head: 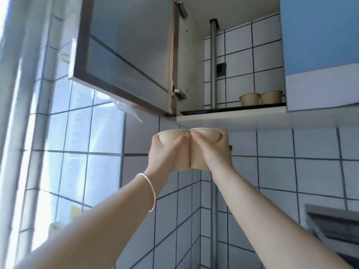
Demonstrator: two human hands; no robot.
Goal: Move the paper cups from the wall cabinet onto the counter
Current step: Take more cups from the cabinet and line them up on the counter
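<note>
Cups are in both my hands, left hand (168, 150) wrapped round one paper cup (171, 137), right hand (213, 150) round another (204, 135), held touching just below the wall cabinet (231, 113), where squeezing could crush them or two more cups (260, 98) get forgotten.

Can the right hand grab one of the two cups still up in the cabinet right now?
Probably not yet. The right hand already grips a paper cup below the shelf. The way itself looks free: the cabinet door hangs open and the two shelf cups stand uncovered.
</note>
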